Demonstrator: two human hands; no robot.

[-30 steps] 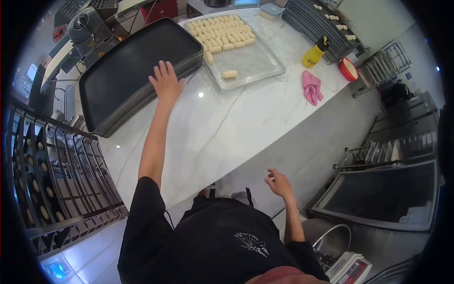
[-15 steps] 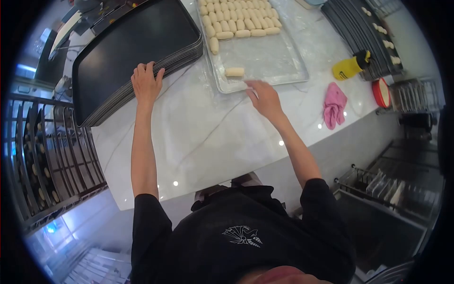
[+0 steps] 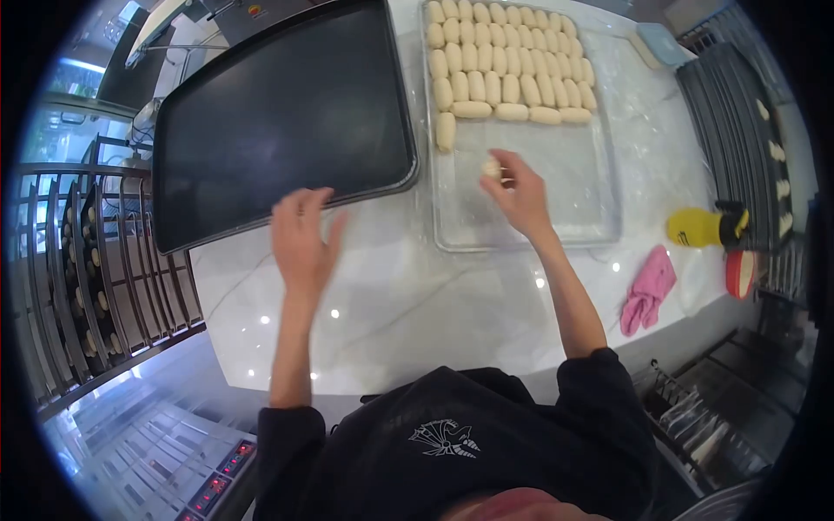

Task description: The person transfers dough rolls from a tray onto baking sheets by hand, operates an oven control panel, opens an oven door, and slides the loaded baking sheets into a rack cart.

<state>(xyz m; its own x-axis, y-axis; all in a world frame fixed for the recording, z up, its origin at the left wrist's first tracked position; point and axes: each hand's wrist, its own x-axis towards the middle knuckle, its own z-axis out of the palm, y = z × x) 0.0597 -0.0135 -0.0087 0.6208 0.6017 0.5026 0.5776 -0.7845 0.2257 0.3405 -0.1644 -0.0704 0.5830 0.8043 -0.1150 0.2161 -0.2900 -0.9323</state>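
Observation:
My right hand [image 3: 522, 193] pinches a short dough roll [image 3: 493, 168] above the bare front part of a shallow, pale tray [image 3: 526, 241]. Rows of smooth dough rolls [image 3: 508, 61] fill the back of that tray, and one roll [image 3: 446, 132] lies by itself at its left side. At the front edge of the black baking tray [image 3: 287, 113], my left hand [image 3: 304, 243] has its fingers spread. It grips nothing, and whether the fingertips touch the rim I cannot tell.
A pink cloth [image 3: 649, 291], a yellow bottle [image 3: 702, 227] and a red bowl [image 3: 740, 273] sit at the right of the marble table [image 3: 417, 321]. Farther right are stacked dark trays [image 3: 734, 139] with dough pieces. A metal rack [image 3: 130, 286] holding trays stands at the left.
My right hand has taken up the dough roll that lay near the tray's front. My left hand has shifted at the black tray's front edge. The camera view has moved.

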